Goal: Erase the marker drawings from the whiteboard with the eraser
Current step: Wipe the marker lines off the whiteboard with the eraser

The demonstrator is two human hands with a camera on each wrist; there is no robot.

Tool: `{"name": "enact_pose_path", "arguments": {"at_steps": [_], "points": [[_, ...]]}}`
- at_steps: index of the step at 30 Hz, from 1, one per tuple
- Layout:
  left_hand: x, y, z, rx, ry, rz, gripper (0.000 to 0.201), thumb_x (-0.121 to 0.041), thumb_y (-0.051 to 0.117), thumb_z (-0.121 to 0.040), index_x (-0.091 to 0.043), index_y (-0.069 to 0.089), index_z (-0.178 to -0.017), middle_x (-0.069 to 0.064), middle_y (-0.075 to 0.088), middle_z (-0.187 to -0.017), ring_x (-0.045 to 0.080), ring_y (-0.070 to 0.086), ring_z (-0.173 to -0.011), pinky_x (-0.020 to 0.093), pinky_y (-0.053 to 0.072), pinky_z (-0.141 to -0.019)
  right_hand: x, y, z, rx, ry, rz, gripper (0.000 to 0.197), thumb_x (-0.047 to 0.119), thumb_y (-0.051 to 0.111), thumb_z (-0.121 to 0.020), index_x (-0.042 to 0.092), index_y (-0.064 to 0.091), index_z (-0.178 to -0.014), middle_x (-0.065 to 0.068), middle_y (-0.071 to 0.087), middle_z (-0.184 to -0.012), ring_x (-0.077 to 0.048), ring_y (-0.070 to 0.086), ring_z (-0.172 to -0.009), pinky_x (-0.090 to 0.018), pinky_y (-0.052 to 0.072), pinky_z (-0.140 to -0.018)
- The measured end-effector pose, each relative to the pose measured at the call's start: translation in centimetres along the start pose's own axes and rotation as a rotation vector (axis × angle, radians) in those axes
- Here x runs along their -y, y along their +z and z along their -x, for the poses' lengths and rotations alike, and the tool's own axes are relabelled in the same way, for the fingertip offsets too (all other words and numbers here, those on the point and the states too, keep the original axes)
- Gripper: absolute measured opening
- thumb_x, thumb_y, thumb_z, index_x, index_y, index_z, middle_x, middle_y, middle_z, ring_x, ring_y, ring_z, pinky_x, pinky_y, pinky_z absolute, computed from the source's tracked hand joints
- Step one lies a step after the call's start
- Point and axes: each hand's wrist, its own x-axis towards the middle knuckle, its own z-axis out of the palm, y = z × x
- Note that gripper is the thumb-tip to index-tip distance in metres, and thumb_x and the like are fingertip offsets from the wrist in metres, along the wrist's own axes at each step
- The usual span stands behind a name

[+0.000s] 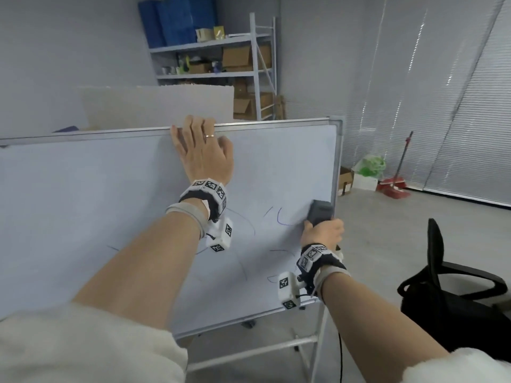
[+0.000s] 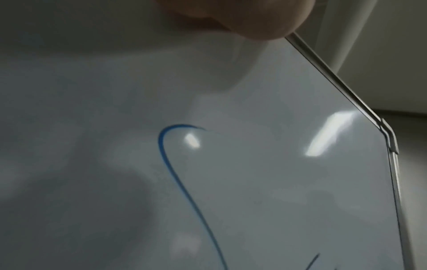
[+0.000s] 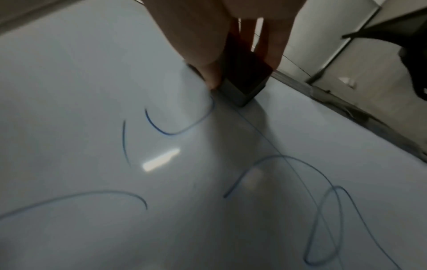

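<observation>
The whiteboard (image 1: 83, 203) stands tilted on a wheeled frame, with thin blue marker lines (image 1: 282, 219) on its lower right part. My right hand (image 1: 322, 232) grips a dark grey eraser (image 1: 320, 212) and presses it flat on the board close to the right frame edge. In the right wrist view the eraser (image 3: 240, 91) sits just above a blue curve (image 3: 161, 127), with more blue loops (image 3: 323, 219) below. My left hand (image 1: 200, 145) lies on the board with its fingers hooked over the top rail. A blue curved line (image 2: 171, 164) shows in the left wrist view.
A black office chair (image 1: 456, 294) stands close on the right. A metal shelf rack (image 1: 221, 64) with cardboard boxes is behind the board. A red broom and dustpan (image 1: 395, 186) lean by the blinds. The board's stand legs (image 1: 262, 346) reach toward me.
</observation>
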Motion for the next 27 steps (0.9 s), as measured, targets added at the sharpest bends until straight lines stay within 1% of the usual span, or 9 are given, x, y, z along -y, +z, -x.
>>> {"name": "enact_pose_path", "arguments": {"at_steps": [3,6,8,10,14,16,20,24,27], "points": [[0.3,-0.1,-0.1,0.014,0.016,-0.001,0.043,-0.031,0.041,-0.087,-0.015,0.056,-0.125,0.007,0.055,-0.13,0.029,0.04,-0.135,0.055,0.011,-0.121,-0.4,1.7,1.8,0.063,-0.035,0.016,0.06,0.034,0.08,-0.08,0.005,0.044,-0.118,-0.018,0.051,-0.125,-0.041,0.052,-0.117,-0.049,0.047,-0.097],[0.2,-0.3,-0.6,0.077,0.006,0.019,0.046,-0.033,0.039,-0.088,-0.016,0.055,-0.127,0.007,0.053,-0.131,0.029,0.038,-0.136,0.055,0.01,-0.121,1.9,3.2,3.7,0.145,-0.218,-0.103,0.058,0.047,0.086,-0.066,0.019,0.044,-0.095,-0.003,0.058,-0.102,-0.027,0.061,-0.09,-0.042,0.054,-0.077],[0.3,-0.4,-0.7,0.094,0.018,0.032,0.047,-0.033,0.038,-0.088,-0.016,0.054,-0.129,0.006,0.052,-0.132,0.029,0.037,-0.136,0.055,0.009,-0.121,3.4,3.6,4.4,0.206,-0.329,-0.122,0.06,0.053,0.085,-0.063,0.024,0.043,-0.093,0.002,0.057,-0.098,-0.021,0.059,-0.083,-0.036,0.052,-0.072],[0.7,-0.8,-0.7,0.103,0.044,0.031,0.047,-0.032,0.038,-0.088,-0.017,0.053,-0.13,0.005,0.052,-0.131,0.028,0.038,-0.135,0.053,0.009,-0.121,3.4,3.4,4.1,0.201,-0.343,-0.142,0.058,0.053,0.084,-0.063,0.025,0.045,-0.094,0.002,0.058,-0.098,-0.02,0.059,-0.084,-0.035,0.052,-0.073],[1.6,-1.3,-0.5,0.093,0.08,0.024,0.047,-0.03,0.037,-0.087,-0.019,0.054,-0.13,0.006,0.051,-0.132,0.029,0.038,-0.135,0.051,0.011,-0.122,0.9,2.1,2.8,0.033,-0.088,-0.166,0.053,0.039,0.086,-0.07,0.016,0.045,-0.095,-0.01,0.063,-0.103,-0.035,0.065,-0.093,-0.047,0.057,-0.077],[2.0,-1.5,-0.5,0.078,0.046,0.038,0.046,-0.03,0.039,-0.086,-0.023,0.057,-0.128,0.008,0.048,-0.136,0.031,0.034,-0.139,0.051,0.009,-0.122,0.9,2.4,3.8,0.027,-0.063,-0.12,0.056,0.039,0.086,-0.07,0.014,0.045,-0.098,-0.012,0.06,-0.108,-0.037,0.063,-0.098,-0.048,0.056,-0.081],[3.6,-2.7,-1.6,0.143,0.025,0.033,0.041,-0.031,0.041,-0.088,-0.033,0.058,-0.126,0.005,0.052,-0.129,0.031,0.034,-0.137,0.057,0.006,-0.121,4.9,4.8,8.7,0.165,-0.294,-0.129,0.055,0.05,0.084,-0.068,0.025,0.042,-0.095,0.0,0.058,-0.101,-0.024,0.061,-0.089,-0.036,0.052,-0.075],[8.3,-4.5,-2.7,0.157,-0.021,0.012,0.041,-0.032,0.037,-0.09,-0.027,0.058,-0.124,0.005,0.055,-0.122,0.029,0.042,-0.128,0.057,0.007,-0.121,9.7,7.2,13.7,0.245,-0.494,-0.12,0.055,0.052,0.083,-0.068,0.024,0.047,-0.098,0.005,0.057,-0.102,-0.018,0.058,-0.092,-0.037,0.051,-0.078],[14.2,-5.8,-3.1,0.113,-0.082,-0.018,0.039,-0.031,0.038,-0.089,-0.023,0.057,-0.123,0.005,0.054,-0.125,0.028,0.04,-0.131,0.056,0.008,-0.121,11.5,9.3,16.8,0.262,-0.533,-0.09,0.057,0.051,0.084,-0.068,0.021,0.048,-0.1,0.005,0.053,-0.103,-0.019,0.056,-0.094,-0.04,0.051,-0.078]]}}
